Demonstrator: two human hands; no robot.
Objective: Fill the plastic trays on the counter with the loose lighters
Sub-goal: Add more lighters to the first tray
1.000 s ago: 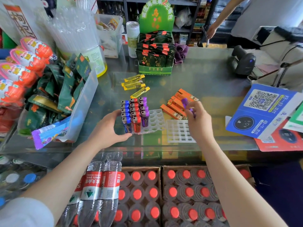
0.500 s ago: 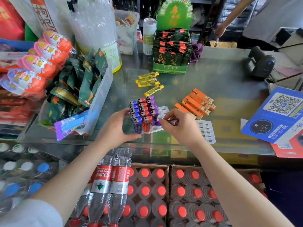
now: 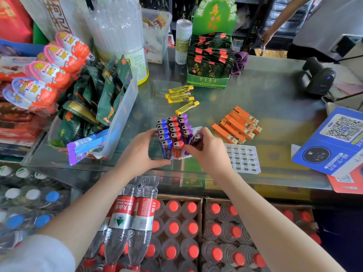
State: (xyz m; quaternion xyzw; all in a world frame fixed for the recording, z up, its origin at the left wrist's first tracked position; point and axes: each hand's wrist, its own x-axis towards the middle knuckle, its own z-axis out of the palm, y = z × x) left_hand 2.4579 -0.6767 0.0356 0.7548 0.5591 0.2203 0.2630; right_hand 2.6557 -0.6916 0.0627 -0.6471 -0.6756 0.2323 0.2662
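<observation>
While the right hand [image 3: 208, 152] pinches a purple lighter [image 3: 197, 138] and holds it, tilted, just over the near end of the purple row, the left hand [image 3: 142, 152] grips the left side of the first tray [image 3: 197, 128] and the blue lighters [image 3: 164, 135] in it. This tray stands near the front edge of the bench [image 3: 265, 99]. It has three rows upright: blue at the left, red lighters [image 3: 174, 134] in the middle, purple ones at the right. The part of the tray to the right of these rows is mostly hidden by the right hand, so I cannot tell how many slots are free there.

I judge the task as less than half done. The second tray [image 3: 242, 160], just right of the right hand, lies with all its slots open. The orange lighters [image 3: 236, 125] lie loose in a pile beyond it, and the yellow lighters [image 3: 181, 97] lie loose further back; all of these wait to be placed.

The bench is a glass shop counter. On its left side stand snack packets and chocolate eggs; at the back is a green display box [image 3: 208, 79]; at the right are a barcode scanner [image 3: 319, 77] and a blue payment sign [image 3: 334, 140]. Under the bench are boxes of bottles with red caps. Another person stands at the far right.
</observation>
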